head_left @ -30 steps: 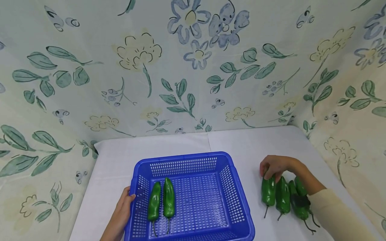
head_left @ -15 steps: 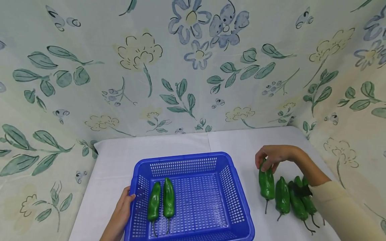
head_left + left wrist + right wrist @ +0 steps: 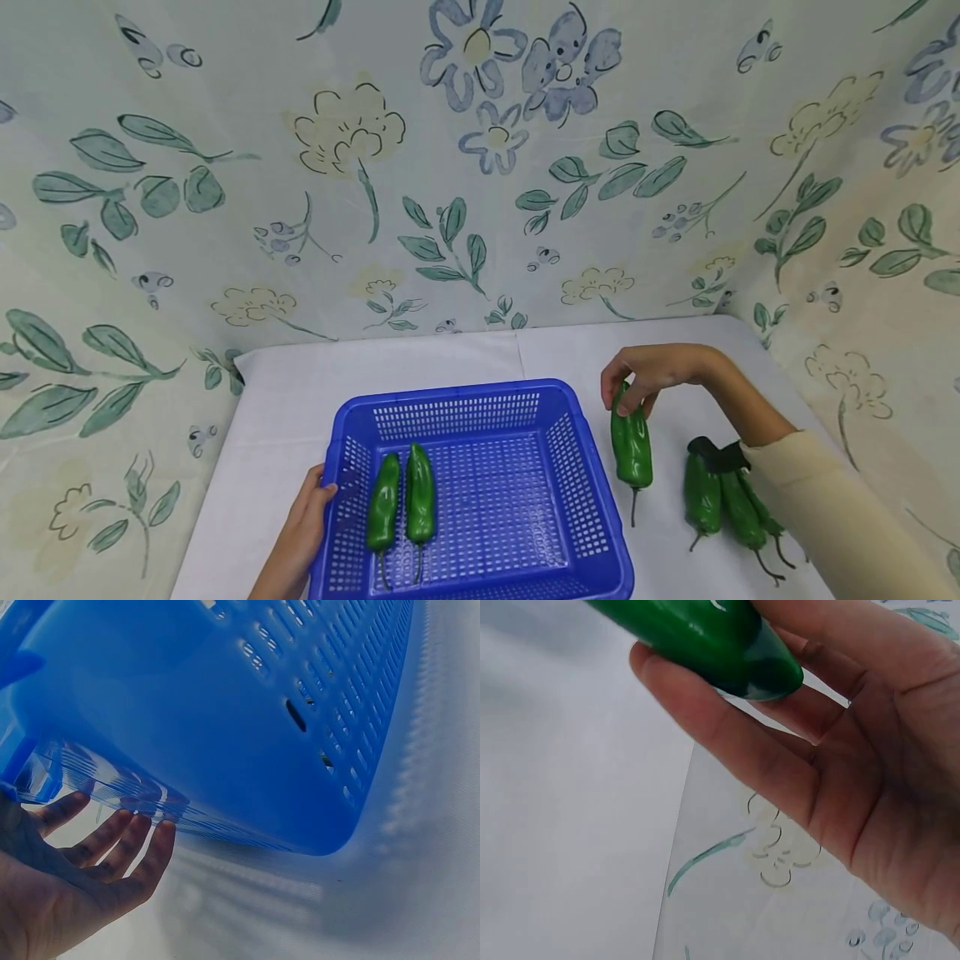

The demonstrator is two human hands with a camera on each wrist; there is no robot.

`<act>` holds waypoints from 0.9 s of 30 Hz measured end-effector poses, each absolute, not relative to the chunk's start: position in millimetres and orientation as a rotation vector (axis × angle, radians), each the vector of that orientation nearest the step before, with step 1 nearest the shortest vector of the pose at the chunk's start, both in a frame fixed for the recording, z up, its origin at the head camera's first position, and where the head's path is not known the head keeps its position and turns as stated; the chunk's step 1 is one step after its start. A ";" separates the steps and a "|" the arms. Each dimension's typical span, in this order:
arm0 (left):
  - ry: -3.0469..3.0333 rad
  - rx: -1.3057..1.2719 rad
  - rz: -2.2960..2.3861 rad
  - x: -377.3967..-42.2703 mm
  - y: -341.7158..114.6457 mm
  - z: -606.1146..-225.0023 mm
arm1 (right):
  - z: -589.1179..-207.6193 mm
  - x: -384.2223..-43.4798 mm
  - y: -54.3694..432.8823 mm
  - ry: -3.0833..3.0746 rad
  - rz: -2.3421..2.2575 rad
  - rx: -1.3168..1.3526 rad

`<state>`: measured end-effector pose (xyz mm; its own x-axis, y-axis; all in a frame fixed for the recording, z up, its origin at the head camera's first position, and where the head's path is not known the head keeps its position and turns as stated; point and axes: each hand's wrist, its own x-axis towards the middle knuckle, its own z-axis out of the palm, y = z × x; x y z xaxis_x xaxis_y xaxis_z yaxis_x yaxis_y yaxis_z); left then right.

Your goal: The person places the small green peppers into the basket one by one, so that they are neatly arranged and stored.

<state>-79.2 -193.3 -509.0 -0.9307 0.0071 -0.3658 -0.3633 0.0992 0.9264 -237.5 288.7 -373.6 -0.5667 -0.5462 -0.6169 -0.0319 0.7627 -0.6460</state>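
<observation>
My right hand (image 3: 660, 368) pinches a glossy green pepper (image 3: 632, 454) by its tip, stem hanging down, just right of a blue plastic basket (image 3: 457, 389). In the right wrist view, thumb and fingers close around the tapered end of the pepper (image 3: 705, 641). My left hand (image 3: 300, 518) holds the basket's left rim, thumb over the edge. Its fingertips meet the outer wall of the basket (image 3: 172, 720) in the left wrist view. Two green peppers, one left (image 3: 383, 502) and one right (image 3: 420, 493), lie side by side on the basket's left half.
Several more green peppers (image 3: 702, 500) lie on the white-covered table (image 3: 420, 360) at the right, partly hidden by the right sleeve (image 3: 832, 500) and a dark wrist strap (image 3: 716, 457). Floral cloth (image 3: 450, 275) hangs behind and along both sides of the table.
My right hand has lifted the pepper out of the row at the right and carried it left toward the basket. The left hand and basket have stayed in place.
</observation>
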 end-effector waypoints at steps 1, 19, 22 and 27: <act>2.101 -0.353 1.908 -79.2 -193.0 -508.9 | -373.3 -238.5 284.3 2.074 -0.743 -0.447; 2.114 -0.353 1.900 -79.3 -192.4 -508.2 | -384.3 -253.2 190.2 1.938 -0.719 -0.654; 2.104 -0.355 1.906 -78.9 -193.0 -508.1 | -388.6 -252.6 176.4 1.930 -0.711 -0.689; 2.090 -0.367 1.912 -79.5 -192.3 -507.8 | -396.8 -250.4 155.9 1.901 -0.704 -0.732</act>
<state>-79.5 -192.3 -507.8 -0.9273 0.0041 -0.3743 -0.3724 0.0895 0.9237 -250.4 155.9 -396.8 -0.3727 -0.7375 -0.5633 -0.1928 0.6553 -0.7304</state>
